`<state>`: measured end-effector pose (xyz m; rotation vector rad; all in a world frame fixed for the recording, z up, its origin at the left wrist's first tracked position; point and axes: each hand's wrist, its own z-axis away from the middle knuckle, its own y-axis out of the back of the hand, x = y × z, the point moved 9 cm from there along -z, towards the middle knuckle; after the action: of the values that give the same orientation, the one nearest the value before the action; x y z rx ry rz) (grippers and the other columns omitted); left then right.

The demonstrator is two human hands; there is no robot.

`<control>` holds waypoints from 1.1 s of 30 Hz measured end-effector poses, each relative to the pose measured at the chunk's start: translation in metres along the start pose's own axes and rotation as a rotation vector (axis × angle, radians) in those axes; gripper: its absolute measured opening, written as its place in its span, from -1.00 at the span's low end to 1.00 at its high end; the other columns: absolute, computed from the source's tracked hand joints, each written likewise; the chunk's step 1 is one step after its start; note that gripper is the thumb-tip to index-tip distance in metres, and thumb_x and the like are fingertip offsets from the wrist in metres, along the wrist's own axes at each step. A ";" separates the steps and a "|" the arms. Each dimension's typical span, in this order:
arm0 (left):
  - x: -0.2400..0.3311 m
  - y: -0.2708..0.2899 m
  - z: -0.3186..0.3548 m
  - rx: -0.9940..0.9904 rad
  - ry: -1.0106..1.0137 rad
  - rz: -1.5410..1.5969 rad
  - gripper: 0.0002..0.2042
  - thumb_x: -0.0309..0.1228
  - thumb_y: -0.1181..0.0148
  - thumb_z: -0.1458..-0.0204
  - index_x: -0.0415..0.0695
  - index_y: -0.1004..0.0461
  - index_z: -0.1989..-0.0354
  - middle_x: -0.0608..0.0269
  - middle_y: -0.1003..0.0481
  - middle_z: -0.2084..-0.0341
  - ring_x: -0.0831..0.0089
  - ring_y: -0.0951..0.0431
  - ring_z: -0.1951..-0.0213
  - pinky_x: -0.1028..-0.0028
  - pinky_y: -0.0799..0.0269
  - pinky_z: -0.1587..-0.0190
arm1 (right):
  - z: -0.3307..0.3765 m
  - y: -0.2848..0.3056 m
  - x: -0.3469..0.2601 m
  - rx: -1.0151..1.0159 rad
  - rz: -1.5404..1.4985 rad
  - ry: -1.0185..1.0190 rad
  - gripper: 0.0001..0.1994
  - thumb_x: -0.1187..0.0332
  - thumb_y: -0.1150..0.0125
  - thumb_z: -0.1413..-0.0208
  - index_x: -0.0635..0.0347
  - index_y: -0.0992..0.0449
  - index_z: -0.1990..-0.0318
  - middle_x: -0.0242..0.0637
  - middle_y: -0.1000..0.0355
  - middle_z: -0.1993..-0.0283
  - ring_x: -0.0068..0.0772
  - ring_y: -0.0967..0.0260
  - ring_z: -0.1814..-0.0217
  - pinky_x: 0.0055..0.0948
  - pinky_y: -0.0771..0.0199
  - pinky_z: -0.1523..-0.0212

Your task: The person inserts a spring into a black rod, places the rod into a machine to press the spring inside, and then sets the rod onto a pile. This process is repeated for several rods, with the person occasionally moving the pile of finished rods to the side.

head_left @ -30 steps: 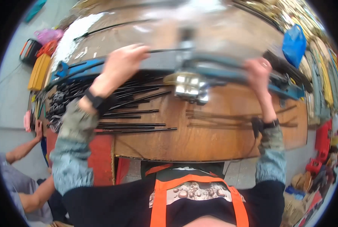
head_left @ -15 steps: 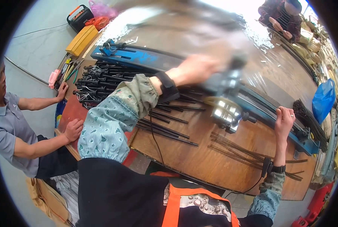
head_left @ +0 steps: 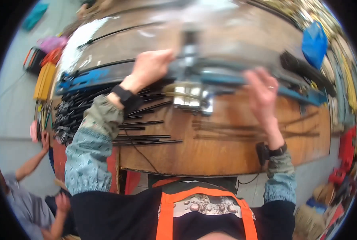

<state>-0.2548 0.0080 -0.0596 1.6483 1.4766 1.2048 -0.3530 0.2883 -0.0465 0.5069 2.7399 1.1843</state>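
My left hand (head_left: 152, 66) is closed above the long blue rail (head_left: 94, 78), just left of a shiny metal block machine (head_left: 187, 96) with a brownish band. What its fingers hold, if anything, is hidden. My right hand (head_left: 262, 94) hovers over the rail right of the machine, blurred, fingers stretched out and apart, nothing visible in it. Thin coiled springs (head_left: 230, 127) lie on the wooden table nearer me, below that hand. Left of the machine, several thin black rods (head_left: 146, 137) stick out of a pile with black fittings and white wires (head_left: 66, 116).
A black cable (head_left: 140, 153) runs over the table's near edge. Dark bundled rods (head_left: 306, 70) and a blue bag (head_left: 314, 44) are at the right. A yellow box (head_left: 45, 81) and hand tools stand at the left, where a person's hand (head_left: 45, 141) rests. Small white pieces (head_left: 76, 48) lie farther back.
The view has turned, shifting the scene leftward. My right hand, pinched at the right part of the rail before, has come off it with fingers spread. My left hand remains closed near the machine.
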 end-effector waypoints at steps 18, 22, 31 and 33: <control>0.014 -0.001 0.003 0.113 -0.155 -0.102 -0.89 -0.36 -0.08 -0.13 -0.11 -0.38 0.35 0.01 -0.49 0.48 -0.06 -0.49 0.38 0.09 -0.38 0.39 | 0.020 -0.052 -0.017 -0.119 -0.733 -0.425 -0.86 0.39 -0.25 -0.08 0.23 -0.51 0.26 -0.15 -0.41 0.42 -0.15 -0.38 0.32 -0.30 -0.36 0.29; 0.000 0.006 0.007 0.199 -0.301 -0.185 -0.95 -0.39 -0.09 -0.13 -0.05 -0.42 0.31 0.16 -0.49 0.49 0.07 -0.50 0.39 0.14 -0.36 0.36 | 0.039 -0.029 -0.051 -0.427 -0.164 -0.212 -0.83 0.34 -0.27 -0.02 0.20 -0.42 0.42 -0.19 -0.37 0.46 -0.15 -0.33 0.36 -0.29 -0.32 0.31; 0.050 0.056 0.095 0.225 -0.258 -0.408 -0.93 -0.35 -0.17 0.01 0.00 -0.44 0.38 0.31 -0.39 0.54 0.24 -0.41 0.40 0.24 -0.23 0.31 | 0.089 -0.030 -0.147 -0.479 -0.322 -0.012 -0.82 0.50 -0.20 0.29 0.17 -0.33 0.46 -0.14 -0.30 0.36 -0.04 -0.28 0.27 -0.14 -0.34 0.29; 0.087 0.035 0.159 -0.006 -0.141 -0.327 -0.88 -0.31 -0.21 0.06 0.00 -0.42 0.42 0.30 -0.37 0.53 0.23 -0.40 0.41 0.25 -0.23 0.27 | 0.089 -0.031 -0.149 -0.500 -0.425 -0.017 -0.84 0.51 -0.18 0.21 0.20 -0.37 0.41 -0.12 -0.34 0.35 0.00 -0.29 0.28 -0.13 -0.35 0.28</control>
<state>-0.0988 0.1065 -0.0726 1.3889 1.5758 0.8944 -0.2005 0.2779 -0.1348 -0.1155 2.2380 1.6308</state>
